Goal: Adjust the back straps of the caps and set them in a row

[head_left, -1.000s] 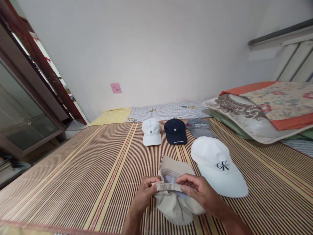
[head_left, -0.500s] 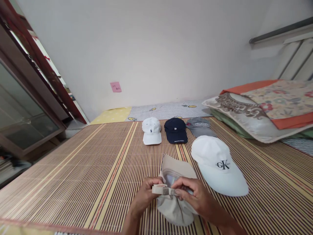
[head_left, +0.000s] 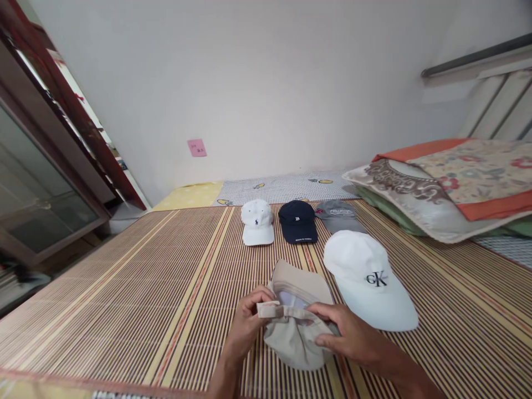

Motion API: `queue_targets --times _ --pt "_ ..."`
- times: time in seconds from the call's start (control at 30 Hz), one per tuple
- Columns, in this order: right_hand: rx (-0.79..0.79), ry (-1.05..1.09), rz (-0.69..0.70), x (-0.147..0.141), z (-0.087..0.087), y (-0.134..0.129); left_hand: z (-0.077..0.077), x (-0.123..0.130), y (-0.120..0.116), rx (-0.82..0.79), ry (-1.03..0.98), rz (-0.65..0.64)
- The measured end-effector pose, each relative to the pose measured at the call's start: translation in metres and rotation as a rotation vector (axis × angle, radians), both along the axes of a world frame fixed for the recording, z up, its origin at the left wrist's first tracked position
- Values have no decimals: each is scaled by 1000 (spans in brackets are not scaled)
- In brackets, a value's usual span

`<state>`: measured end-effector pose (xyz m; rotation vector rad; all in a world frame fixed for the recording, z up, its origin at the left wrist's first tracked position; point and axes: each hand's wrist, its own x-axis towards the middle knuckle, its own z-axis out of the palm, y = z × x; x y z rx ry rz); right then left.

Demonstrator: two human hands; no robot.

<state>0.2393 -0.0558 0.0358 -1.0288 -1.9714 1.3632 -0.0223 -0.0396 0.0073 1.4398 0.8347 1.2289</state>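
A beige cap point(head_left: 297, 343) is between my hands, its inside and back strap facing me and its brim pointing away. My left hand point(head_left: 249, 316) is closed on the cap's left edge, by the loose end of the strap. On the other side, my right hand point(head_left: 343, 332) grips the cap's right edge, thumb on the outer fabric and fingers toward the inside. Just right of it lies a large white cap point(head_left: 369, 280) with dark letters on the front. Parts of the beige cap's rim are hidden by my fingers.
Farther back stand a white cap point(head_left: 257, 223), a navy cap point(head_left: 297, 223) and a grey cap point(head_left: 338, 216) in a row on the striped bamboo mat point(head_left: 137, 288). Pillows and folded bedding point(head_left: 440, 188) lie at the right, against the wall point(head_left: 291, 88). A glass-fronted cabinet point(head_left: 37, 183) stands left.
My right hand has slid from the strap's middle to the cap's right edge. The strap now shows more fully, and my left hand stays at its end, slightly higher.
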Motion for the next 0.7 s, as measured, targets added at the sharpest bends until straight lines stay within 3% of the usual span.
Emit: queue_targets --times 0.13,0.4,0.7 --pt "36 -20 -47 -1 0 -1 5 0 -2 127 172 141" --pt "45 34 -81 -4 -10 7 6 3 -11 127 186 91" --pt "253 5 -297 -10 -18 17 10 3 -15 270 458 220"
